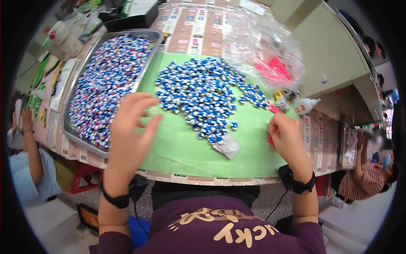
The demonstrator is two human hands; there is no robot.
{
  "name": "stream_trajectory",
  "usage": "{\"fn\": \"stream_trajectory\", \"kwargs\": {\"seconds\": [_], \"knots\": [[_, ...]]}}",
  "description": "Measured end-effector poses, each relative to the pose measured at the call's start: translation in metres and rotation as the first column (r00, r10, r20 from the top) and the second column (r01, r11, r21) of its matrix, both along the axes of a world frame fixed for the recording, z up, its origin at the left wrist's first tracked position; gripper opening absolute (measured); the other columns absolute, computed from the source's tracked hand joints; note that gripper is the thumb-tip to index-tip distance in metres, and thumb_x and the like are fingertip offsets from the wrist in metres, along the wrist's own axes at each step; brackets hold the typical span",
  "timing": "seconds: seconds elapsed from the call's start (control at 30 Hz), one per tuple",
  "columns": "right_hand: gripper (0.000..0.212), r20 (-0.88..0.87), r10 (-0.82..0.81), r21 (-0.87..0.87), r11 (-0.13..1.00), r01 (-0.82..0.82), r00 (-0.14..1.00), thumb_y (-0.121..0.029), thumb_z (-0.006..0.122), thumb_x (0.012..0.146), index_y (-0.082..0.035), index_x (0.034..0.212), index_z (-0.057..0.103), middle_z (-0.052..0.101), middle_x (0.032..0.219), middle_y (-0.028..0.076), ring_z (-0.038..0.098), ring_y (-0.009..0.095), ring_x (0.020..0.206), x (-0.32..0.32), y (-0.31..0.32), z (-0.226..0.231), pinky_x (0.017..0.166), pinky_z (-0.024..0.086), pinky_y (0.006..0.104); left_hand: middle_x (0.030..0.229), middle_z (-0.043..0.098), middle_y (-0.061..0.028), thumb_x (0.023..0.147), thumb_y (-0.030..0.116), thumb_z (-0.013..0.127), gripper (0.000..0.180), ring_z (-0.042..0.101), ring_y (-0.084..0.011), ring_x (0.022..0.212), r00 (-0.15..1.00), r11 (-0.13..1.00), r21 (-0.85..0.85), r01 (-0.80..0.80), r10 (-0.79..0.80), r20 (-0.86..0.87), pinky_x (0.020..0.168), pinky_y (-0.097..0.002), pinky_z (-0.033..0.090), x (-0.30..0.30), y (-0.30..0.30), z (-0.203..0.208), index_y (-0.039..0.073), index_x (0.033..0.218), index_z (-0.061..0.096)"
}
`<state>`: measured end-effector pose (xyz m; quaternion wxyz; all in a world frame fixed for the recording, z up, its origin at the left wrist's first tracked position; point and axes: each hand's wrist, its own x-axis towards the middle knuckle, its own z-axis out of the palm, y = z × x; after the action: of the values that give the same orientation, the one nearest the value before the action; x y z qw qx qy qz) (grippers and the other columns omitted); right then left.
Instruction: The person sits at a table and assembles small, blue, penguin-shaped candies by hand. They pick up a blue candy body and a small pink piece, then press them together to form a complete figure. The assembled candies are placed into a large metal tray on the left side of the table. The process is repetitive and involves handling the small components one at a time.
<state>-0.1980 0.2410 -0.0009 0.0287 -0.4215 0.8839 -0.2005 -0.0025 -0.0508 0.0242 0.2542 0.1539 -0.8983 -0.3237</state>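
A large pile of small blue-and-white pieces (pixel 198 93) covers the middle of a green sheet (pixel 182 156). My left hand (pixel 133 127), slightly blurred, hovers by the right edge of a metal tray (pixel 157 40), its fingers apart and nothing visible in them. The tray is full of similar small pieces (pixel 108 80) with pink bits among them. On the right, my right hand (pixel 289 137) has thumb and fingers pinched together beside small pink pieces (pixel 274 108). Whatever lies between those fingertips is too small to make out. A small clear bag (pixel 228 146) touches the pile's near end.
A clear plastic bag (pixel 253 38) with pink pieces (pixel 274 68) inside lies at the far right. Near it is a white squeeze bottle (pixel 306 106). A beige cabinet (pixel 327 51) borders the table's right side. Other people (pixel 36 167) work at both sides.
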Motion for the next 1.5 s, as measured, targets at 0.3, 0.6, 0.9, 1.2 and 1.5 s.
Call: {"fn": "stream_trajectory", "kwargs": {"seconds": [0.3, 0.6, 0.9, 1.2, 1.5], "knots": [[0.017, 0.001, 0.068, 0.021, 0.997, -0.068, 0.998, 0.006, 0.059, 0.075, -0.007, 0.082, 0.050, 0.054, 0.077, 0.008, 0.057, 0.028, 0.078, 0.008, -0.004, 0.005, 0.083, 0.040, 0.0388, 0.094, 0.057, -0.0116, 0.080, -0.001, 0.070, 0.019, 0.064, -0.0269, 0.081, 0.976, 0.988, 0.105, 0.115, -0.131, 0.172, 0.068, -0.0351, 0.051, -0.030, -0.004, -0.038, 0.001, 0.096, 0.061], [0.016, 0.157, 0.127, -0.036, 0.992, -0.123, 0.979, 0.006, 0.059, 0.078, -0.006, 0.085, 0.051, 0.055, 0.080, 0.010, 0.057, 0.030, 0.079, 0.005, -0.001, 0.008, 0.080, 0.043, 0.0382, 0.083, 0.055, -0.0107, 0.077, -0.005, 0.069, 0.017, 0.059, -0.0209, 0.070, 0.957, 0.984, 0.026, 0.178, -0.179, 0.228, 0.061, -0.0315, 0.046, -0.024, 0.006, -0.032, 0.000, 0.087, 0.055], [0.018, 0.335, 0.020, -0.163, 0.986, 0.037, 0.942, 0.009, 0.058, 0.076, -0.005, 0.086, 0.052, 0.057, 0.080, 0.009, 0.059, 0.028, 0.080, 0.006, 0.010, 0.017, 0.079, 0.043, 0.0382, 0.103, 0.061, -0.0090, 0.083, -0.011, 0.061, 0.023, 0.062, -0.0146, 0.090, 0.992, 0.907, 0.412, 0.085, -0.116, 0.051, 0.072, -0.0243, 0.054, 0.005, 0.019, -0.010, -0.002, 0.103, 0.068], [0.016, 0.149, 0.102, -0.019, 0.995, -0.100, 0.984, 0.006, 0.060, 0.076, -0.005, 0.086, 0.053, 0.059, 0.080, 0.008, 0.059, 0.028, 0.080, 0.020, -0.005, 0.005, 0.077, 0.043, 0.0394, 0.103, 0.061, -0.0102, 0.084, -0.009, 0.064, 0.023, 0.062, -0.0156, 0.091, 0.971, 0.782, 0.584, 0.217, -0.236, -0.046, 0.074, -0.0250, 0.055, 0.005, 0.044, -0.004, -0.003, 0.106, 0.067], [0.013, 0.166, -0.012, -0.238, 0.970, 0.052, 0.986, 0.007, 0.058, 0.079, -0.002, 0.086, 0.052, 0.060, 0.079, 0.010, 0.061, 0.027, 0.077, -0.012, 0.010, 0.012, 0.073, 0.048, 0.0347, 0.100, 0.064, -0.0099, 0.084, -0.008, 0.065, 0.023, 0.064, -0.0165, 0.089, 0.973, 0.815, 0.538, 0.215, -0.227, -0.046, 0.071, -0.0261, 0.055, 0.007, 0.048, -0.005, 0.001, 0.105, 0.070]]}}
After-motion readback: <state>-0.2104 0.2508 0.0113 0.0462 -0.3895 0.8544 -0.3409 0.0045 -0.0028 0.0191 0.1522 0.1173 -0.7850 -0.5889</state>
